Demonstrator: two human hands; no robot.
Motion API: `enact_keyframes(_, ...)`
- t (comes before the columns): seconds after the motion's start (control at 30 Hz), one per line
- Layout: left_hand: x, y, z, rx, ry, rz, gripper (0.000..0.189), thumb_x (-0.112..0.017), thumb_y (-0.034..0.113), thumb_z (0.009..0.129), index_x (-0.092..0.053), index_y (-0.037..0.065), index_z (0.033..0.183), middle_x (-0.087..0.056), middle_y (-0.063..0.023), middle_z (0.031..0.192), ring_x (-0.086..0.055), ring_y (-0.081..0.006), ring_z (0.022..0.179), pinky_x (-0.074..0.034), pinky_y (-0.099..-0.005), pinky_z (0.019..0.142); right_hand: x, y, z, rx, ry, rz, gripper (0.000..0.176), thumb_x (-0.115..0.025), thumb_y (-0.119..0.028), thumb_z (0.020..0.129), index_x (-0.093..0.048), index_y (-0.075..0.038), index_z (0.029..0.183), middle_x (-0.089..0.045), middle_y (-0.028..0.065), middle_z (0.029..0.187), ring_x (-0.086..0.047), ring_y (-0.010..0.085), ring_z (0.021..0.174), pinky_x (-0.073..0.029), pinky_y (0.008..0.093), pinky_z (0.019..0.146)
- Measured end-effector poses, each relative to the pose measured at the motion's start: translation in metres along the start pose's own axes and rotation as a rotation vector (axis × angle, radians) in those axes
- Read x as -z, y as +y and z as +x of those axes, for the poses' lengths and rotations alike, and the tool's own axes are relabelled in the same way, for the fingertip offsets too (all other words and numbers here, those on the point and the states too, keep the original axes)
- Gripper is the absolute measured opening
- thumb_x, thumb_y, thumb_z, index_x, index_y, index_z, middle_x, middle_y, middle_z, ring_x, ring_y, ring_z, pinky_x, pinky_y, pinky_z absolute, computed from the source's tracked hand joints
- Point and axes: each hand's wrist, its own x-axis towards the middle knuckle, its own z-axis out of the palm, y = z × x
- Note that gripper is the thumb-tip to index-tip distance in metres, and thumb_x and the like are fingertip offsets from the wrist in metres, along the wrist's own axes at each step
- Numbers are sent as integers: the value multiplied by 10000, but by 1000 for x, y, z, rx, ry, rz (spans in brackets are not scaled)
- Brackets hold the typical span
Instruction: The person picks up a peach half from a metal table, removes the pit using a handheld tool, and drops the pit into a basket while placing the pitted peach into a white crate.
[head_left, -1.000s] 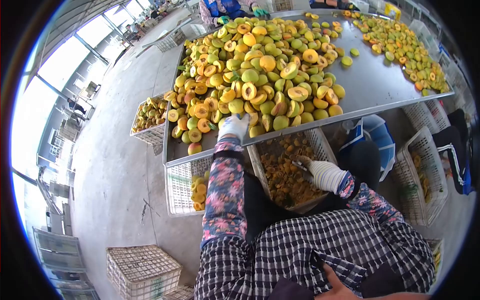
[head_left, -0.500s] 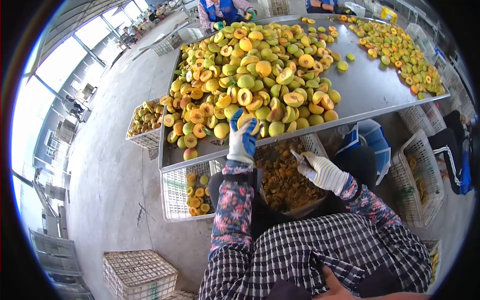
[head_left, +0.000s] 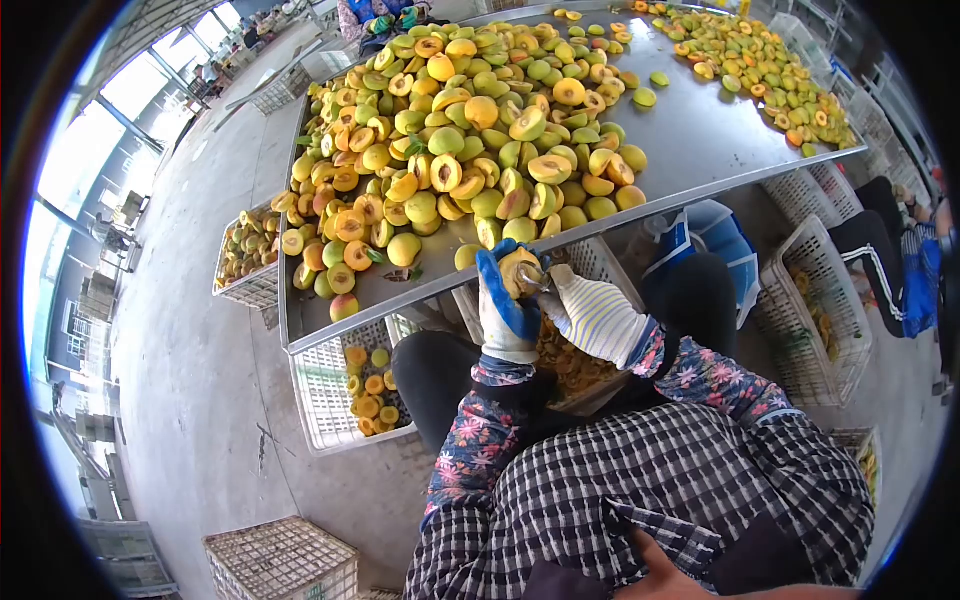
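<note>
My left hand (head_left: 508,310), in a white glove with a blue coated palm, is closed around a halved yellow peach (head_left: 521,272). My right hand (head_left: 598,312), in a striped knit glove, grips a small metal pitting tool (head_left: 535,280). Its shiny curved end is against the cut face of the peach, and its handle is mostly hidden by the fingers. Both hands meet just over the front rim of the metal table (head_left: 440,297). On that table lies a big heap of peach halves (head_left: 470,135). Below my hands, a crate (head_left: 605,262) holds brown pits and scraps.
More peach halves (head_left: 765,75) spread along the table's far right. A white crate (head_left: 325,400) with some halves stands below left, and another full crate (head_left: 250,245) beside the table. A blue-and-white container (head_left: 725,245) sits under the table. Co-workers (head_left: 385,20) are across and at right.
My left hand has come back from the heap with a peach half. My right hand has moved left and up, bringing the tool to the fruit. The view has tilted downward.
</note>
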Motion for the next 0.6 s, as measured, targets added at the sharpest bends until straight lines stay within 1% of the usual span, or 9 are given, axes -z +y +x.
enact_keyframes(0.03, 0, 3, -1, -127, -28, 281, 384, -433, 317, 1057, -443, -4, 1268, -579, -135, 1209, -612, -236, 1063, -508, -358, 955, -2, -1, -1, -31, -25, 10, 327, -583, -294, 947, -517, 11, 1044, -655, 214, 783, -648, 416, 698, -522, 508, 607)
enact_keyframes(0.07, 1, -4, 3, 137, 7, -372, 316, -528, 182, 1009, -444, -15, 1241, -570, -136, 1208, -615, -236, 1054, -500, -340, 955, -2, -4, -1, -59, -50, 19, 330, -579, -292, 949, -513, 15, 1051, -656, 214, 787, -647, 418, 701, -522, 512, 608)
enact_keyframes(0.13, 2, -14, 0, -71, 69, 95, 327, -576, 122, 963, -452, -18, 1231, -568, -136, 1188, -616, -237, 1049, -493, -338, 959, -5, -6, 1, -60, -57, 23, 337, -577, -275, 948, -503, 24, 1083, -651, 222, 774, -644, 423, 696, -517, 516, 601)
enact_keyframes(0.2, -1, 6, -2, -250, 123, 574, 344, -625, 106, 920, -475, -18, 1204, -562, -136, 1157, -619, -239, 1031, -497, -329, 941, -10, -4, 2, -8, -24, 18, 353, -582, -248, 943, -490, 37, 1130, -638, 239, 738, -638, 430, 681, -509, 515, 584)
enact_keyframes(0.3, -1, 12, -3, -356, 161, 734, 334, -641, 99, 896, -490, -19, 1170, -559, -144, 1150, -621, -235, 1012, -512, -322, 898, -15, -5, 5, -96, -164, -1, 357, -569, -246, 933, -480, 53, 1105, -650, 249, 785, -651, 425, 719, -523, 516, 635)
enact_keyframes(0.4, 0, -2, -4, -225, 148, 457, 279, -629, 116, 904, -511, -2, 1128, -579, -132, 1120, -622, -223, 988, -517, -312, 858, -18, -1, 4, -31, -216, -44, 355, -572, -234, 925, -478, 62, 1096, -646, 257, 777, -654, 422, 729, -524, 511, 646)
enact_keyframes(0.47, 3, -5, -3, 33, 103, 55, 232, -600, 120, 920, -519, 9, 1107, -591, -119, 1101, -623, -217, 1001, -518, -313, 858, -13, -4, 0, -78, -270, -56, 334, -569, -214, 934, -476, 59, 1104, -642, 255, 777, -644, 428, 718, -513, 510, 624)
enact_keyframes(0.57, 7, -2, -3, 113, 71, 7, 156, -532, 116, 958, -543, 20, 1081, -632, -97, 1035, -650, -207, 957, -535, -317, 832, -9, 0, -2, -62, -298, 38, 314, -567, -197, 941, -478, 53, 1108, -640, 256, 781, -637, 437, 728, -504, 506, 628)
enact_keyframes(0.6, 9, -1, -3, 88, 56, 65, 154, -524, 115, 965, -549, 18, 1081, -638, -98, 1023, -657, -206, 938, -539, -317, 824, -9, 2, -3, -47, -296, 92, 309, -567, -194, 941, -480, 51, 1108, -640, 257, 782, -636, 441, 736, -502, 505, 635)
